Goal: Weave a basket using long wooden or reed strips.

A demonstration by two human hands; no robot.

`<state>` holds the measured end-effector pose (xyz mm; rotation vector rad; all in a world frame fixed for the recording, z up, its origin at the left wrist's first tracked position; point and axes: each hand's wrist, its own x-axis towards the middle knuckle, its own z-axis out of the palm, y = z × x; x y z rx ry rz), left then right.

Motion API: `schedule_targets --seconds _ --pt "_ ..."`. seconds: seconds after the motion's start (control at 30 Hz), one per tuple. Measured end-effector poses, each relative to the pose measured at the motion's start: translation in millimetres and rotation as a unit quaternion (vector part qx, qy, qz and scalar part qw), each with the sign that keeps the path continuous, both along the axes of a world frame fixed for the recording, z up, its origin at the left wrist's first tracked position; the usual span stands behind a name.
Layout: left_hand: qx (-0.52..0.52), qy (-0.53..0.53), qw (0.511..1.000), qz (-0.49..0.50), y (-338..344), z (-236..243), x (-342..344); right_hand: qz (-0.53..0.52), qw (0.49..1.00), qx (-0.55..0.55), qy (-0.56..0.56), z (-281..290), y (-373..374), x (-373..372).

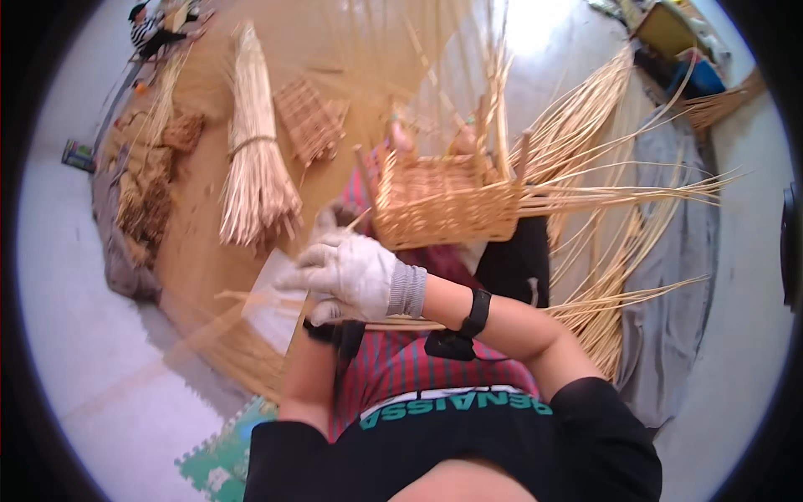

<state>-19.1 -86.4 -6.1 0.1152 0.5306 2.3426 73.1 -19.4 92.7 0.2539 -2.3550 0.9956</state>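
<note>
While the right hand (pixel 350 272), in a white glove with a grey knitted cuff, reaches across the front of the body, the left hand (pixel 332 217) is mostly hidden behind it, with only a greyish gloved part showing above. The right hand's fingers point to the left, slightly parted and blurred by motion; I cannot tell whether they grip anything, and the left hand's hold cannot be made out either. A thin pale strip (pixel 391 325) passes beneath the right cuff, and blurred strands fan out to the left of both hands.

Just beside the hands, on their right, is the rectangular wicker basket (pixel 447 219), its open side facing up and short rods standing out at its corners. Long loose canes stretch away from its right side, and bare feet (pixel 400 135) show just beyond it. Below the hands lies a red checked cloth (pixel 393 364) over the person's front, under a black shirt (pixel 351 456).

Beyond the hands, to the left, a tied bundle (pixel 255 155) of pale stalks lies on the brown floor covering (pixel 196 222), near a woven panel (pixel 308 119). To the right, more canes (pixel 598 330) are spread over and beside a grey cloth (pixel 657 335). At the upper left, well apart, another person (pixel 150 33) in a striped top sits low
</note>
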Motion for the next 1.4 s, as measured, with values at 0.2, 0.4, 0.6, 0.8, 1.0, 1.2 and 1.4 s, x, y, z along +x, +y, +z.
schedule_targets --seconds 0.2,0.4,0.6,0.8,1.0,1.2,1.4 --pt "-0.102 0.275 0.942 -0.163 14 -17 -56 0.213 0.963 0.040 -0.161 -57 -58 40" --pt "-0.090 0.254 0.938 -0.219 9 -24 -54 0.084 0.995 -0.047 -0.018 -16 -18 -8" --pt "-0.091 0.242 0.922 -0.288 14 -26 -79 0.175 0.984 0.022 -0.029 -72 -60 36" --pt "-0.088 0.237 0.922 -0.294 16 -33 -75 0.096 0.995 -0.009 -0.014 -33 -28 -22" --pt "-0.228 0.308 0.893 -0.236 32 -33 -68 0.134 0.980 0.033 -0.144 -54 -40 24" --pt "-0.168 0.131 0.953 -0.216 53 -1 -45 -0.067 0.886 -0.444 0.116 -143 83 69" --pt "-0.229 0.339 0.884 -0.228 34 -9 -52 -0.192 0.787 -0.586 -0.010 -89 108 102"
